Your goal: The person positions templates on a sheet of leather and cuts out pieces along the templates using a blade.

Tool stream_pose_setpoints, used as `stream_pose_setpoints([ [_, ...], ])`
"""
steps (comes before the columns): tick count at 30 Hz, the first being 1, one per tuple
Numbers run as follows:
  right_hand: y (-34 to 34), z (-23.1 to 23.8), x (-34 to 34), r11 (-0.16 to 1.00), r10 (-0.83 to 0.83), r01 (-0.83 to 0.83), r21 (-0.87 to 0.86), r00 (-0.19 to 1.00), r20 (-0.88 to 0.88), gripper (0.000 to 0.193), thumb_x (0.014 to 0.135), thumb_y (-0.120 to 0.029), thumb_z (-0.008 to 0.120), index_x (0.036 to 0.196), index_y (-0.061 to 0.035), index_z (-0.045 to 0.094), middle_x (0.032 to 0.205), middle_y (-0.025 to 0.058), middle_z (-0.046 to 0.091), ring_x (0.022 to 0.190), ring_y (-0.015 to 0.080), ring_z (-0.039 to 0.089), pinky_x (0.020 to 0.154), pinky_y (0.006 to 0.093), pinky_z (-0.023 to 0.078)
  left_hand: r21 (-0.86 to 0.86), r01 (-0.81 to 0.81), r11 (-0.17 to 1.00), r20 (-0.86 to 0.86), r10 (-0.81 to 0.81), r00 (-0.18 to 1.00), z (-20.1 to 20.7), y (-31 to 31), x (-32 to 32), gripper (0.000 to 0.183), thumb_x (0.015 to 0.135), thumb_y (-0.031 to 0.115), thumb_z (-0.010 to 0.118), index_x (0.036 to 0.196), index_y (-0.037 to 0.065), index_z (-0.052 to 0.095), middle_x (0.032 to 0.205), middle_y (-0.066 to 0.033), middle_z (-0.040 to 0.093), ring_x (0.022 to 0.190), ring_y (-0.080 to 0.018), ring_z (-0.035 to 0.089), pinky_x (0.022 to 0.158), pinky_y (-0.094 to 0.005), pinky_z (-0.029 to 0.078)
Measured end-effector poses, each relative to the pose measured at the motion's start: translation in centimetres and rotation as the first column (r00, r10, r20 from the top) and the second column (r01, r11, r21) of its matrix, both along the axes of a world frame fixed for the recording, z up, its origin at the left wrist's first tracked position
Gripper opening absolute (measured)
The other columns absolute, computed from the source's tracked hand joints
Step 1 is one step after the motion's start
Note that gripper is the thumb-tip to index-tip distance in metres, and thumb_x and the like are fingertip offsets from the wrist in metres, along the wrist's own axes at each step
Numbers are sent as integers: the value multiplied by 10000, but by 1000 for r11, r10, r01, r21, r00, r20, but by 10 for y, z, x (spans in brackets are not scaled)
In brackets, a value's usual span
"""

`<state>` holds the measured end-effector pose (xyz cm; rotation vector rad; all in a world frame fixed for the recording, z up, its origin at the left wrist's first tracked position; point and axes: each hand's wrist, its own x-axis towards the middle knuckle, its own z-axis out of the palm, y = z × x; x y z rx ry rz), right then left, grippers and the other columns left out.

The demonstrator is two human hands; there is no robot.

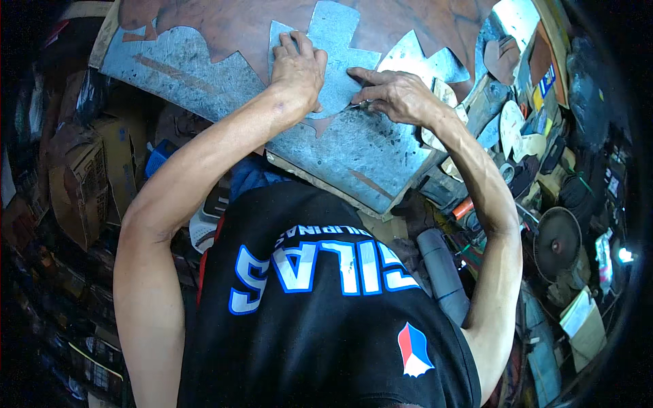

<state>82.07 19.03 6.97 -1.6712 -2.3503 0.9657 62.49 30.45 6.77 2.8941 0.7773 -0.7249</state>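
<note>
A grey cross-shaped template [339,71] lies flat on a brown leather sheet [231,27] that covers much of the worktable. My left hand [299,68] presses down on the template's left part, fingers apart and holding nothing. At the template's lower right edge is my right hand [401,95]. Its index finger stretches out onto the template, while the thumb and other fingers close on a thin, dark pointed tool [358,105]. Most of that tool is hidden in the hand, so its exact kind is unclear. A small pointed leather scrap [320,127] sticks out below the template.
The worktable [340,160] has a stained grey top with cut-out gaps in the leather. Pale pattern pieces [511,126] and tools crowd its right side. A round fan [558,245] stands at the right. Cardboard boxes [81,183] and a blue container [160,160] are at the left.
</note>
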Motion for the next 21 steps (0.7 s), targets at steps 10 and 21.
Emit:
stream_pose_setpoints([
  [10,-60,33,-43,934,-309,353,-56,875,374,382,838,-87,598,1187,-232,651,1020,130,671,927,321,665,785,427,542,-49,155,987,0,-155,988,10,19,13,900,643,535,842,1259,-30,508,1268,-329,513,1182,-478,531,927,-482,495],
  [21,-101,9,-176,764,-632,613,201,649,424,558,865,-97,553,1385,-294,511,909,135,542,818,322,597,708,429,518,-104,326,940,27,-325,945,5,41,21,743,649,478,853,1211,69,593,1119,-117,675,1100,-290,630,808,-446,557],
])
